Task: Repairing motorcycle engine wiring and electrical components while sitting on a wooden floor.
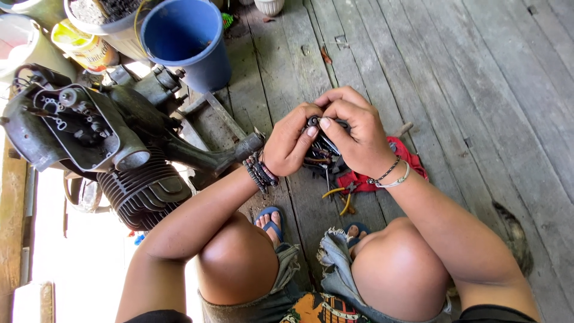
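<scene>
My left hand [290,143] and my right hand [353,134] meet over a small dark metal part [317,149] with wires and springs. Both hands grip it, thumbs pressing on its top, and it is held above the wooden floor between my knees. Beaded bands circle my left wrist and thin bracelets my right. Under the part lies a red cloth [406,158] with yellow-handled pliers [341,197] beside it.
A greasy engine block [89,143] with cooling fins lies at the left. A blue bucket [182,39] and other pots stand at the top left. Grey floor planks [478,72] stretch to the right. My feet in blue sandals [272,221] rest below the hands.
</scene>
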